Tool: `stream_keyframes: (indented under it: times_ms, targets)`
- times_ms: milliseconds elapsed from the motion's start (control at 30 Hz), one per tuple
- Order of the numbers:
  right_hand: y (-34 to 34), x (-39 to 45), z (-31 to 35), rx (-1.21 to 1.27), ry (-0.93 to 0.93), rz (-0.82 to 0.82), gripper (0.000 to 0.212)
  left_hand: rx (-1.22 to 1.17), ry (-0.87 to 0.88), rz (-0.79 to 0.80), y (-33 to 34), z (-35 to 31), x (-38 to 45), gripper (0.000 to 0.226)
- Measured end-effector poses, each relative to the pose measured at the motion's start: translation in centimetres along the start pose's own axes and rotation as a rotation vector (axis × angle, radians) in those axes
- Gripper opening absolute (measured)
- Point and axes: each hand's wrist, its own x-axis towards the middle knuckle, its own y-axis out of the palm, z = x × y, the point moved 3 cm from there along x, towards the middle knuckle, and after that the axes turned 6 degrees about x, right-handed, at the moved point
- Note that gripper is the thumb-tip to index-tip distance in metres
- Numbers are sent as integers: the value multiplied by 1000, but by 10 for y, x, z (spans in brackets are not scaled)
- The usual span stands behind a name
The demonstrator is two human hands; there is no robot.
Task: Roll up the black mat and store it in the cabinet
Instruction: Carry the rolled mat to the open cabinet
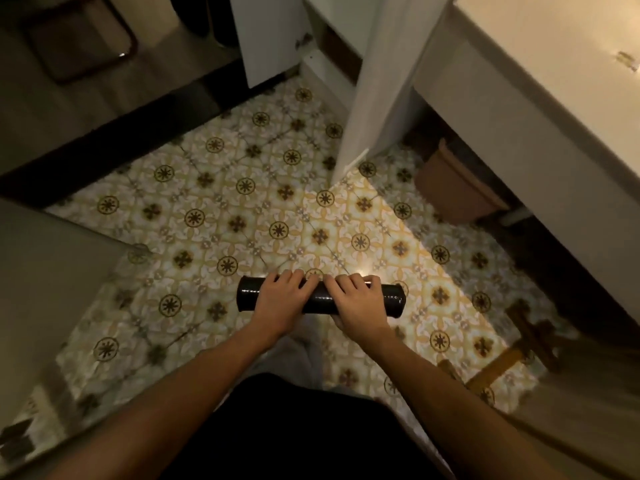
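Note:
The black mat (391,298) is a tight roll lying crosswise above the patterned tile floor, in the lower middle of the head view. My left hand (280,295) grips its left half from above, fingers curled over the far side. My right hand (356,299) grips the right half the same way. Both ends of the roll stick out past my hands. The white cabinet (332,71) stands at the top middle with its door (381,84) swung open toward me.
A white counter (540,77) runs along the right, with a brown bin (450,181) under it. A wooden stool (512,344) stands at the lower right. A grey appliance side (45,271) fills the left. A dark threshold (121,140) crosses the upper left.

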Motion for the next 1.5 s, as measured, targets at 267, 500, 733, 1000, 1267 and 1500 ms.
stream_keyframes:
  times_ms: [267,500,733,1000,1267,1500]
  targets:
    - [-68,171,-32,44,-56,-25,63,-51,-71,-36,-61,106,128,67]
    - [-98,324,-43,65,-110,-62,44,10,-83,45,-88,210,231,73]
    - [-125,494,-68,72,-72,104,68,-6,-57,62,-104,322,366,76]
    - [-178,616,-127,68,11,122,61,25,128,11,-159,393,501,81]
    - [-195,710,-181,221,267,152,75,140,344,87,-177,447,644,70]
    - [-176,806,-189,373,512,40,72,223,614,67,-175,513,779,60]
